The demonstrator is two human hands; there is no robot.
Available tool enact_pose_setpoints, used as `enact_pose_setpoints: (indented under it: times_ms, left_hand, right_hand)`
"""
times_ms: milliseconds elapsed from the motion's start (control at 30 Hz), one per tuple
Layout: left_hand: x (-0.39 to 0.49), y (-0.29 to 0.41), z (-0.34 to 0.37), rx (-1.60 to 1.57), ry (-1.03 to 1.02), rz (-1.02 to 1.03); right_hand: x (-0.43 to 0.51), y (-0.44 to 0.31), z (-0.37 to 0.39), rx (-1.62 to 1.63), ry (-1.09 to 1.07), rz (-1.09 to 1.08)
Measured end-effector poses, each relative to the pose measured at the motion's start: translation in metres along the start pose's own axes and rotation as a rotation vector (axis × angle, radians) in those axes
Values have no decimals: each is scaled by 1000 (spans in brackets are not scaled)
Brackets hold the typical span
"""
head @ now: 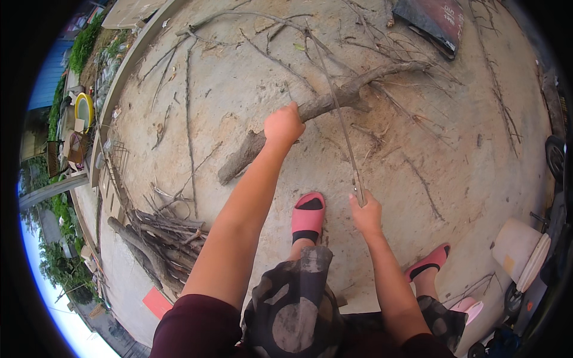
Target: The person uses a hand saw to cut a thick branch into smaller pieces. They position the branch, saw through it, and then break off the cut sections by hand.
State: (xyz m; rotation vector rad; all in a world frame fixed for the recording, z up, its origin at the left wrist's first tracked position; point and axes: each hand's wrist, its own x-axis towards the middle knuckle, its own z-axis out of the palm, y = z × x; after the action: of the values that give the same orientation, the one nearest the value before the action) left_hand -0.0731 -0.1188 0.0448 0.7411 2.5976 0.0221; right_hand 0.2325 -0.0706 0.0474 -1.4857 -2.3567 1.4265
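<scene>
A thick branch [245, 155] with rough bark lies slanted across the concrete in front of me, its thinner end reaching up to the right. My left hand [284, 123] grips it near its middle. My right hand [367, 212] is closed around the handle of a handsaw [344, 127]. The saw's long narrow blade crosses the branch to the right of my left hand, by a forked stub. Whether its teeth have cut into the bark cannot be made out. Sawdust-coloured debris [376, 134] lies on the ground just right of the blade.
Thin branches [188, 103] are strewn about the concrete. A bundle of cut sticks [165, 246] lies at lower left. Near my pink slippers [308, 219] stand a white bucket [517, 250] and a pink container [468, 308] on the right. A dark bag [432, 22] lies at upper right.
</scene>
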Motion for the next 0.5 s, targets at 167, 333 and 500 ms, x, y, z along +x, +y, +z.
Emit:
enact_pose_setpoints:
  times_ms: [167, 333, 500]
  left_hand:
    - [32, -20, -18, 19, -126, 73]
    - [34, -21, -21, -9, -168, 70]
    - [33, -21, -17, 3, -169, 55]
  right_hand:
    - [-14, 1, -57, 122, 30, -74]
    - [-48, 21, -58, 220, 77, -26]
    - [-103, 35, -37, 175, 36, -3]
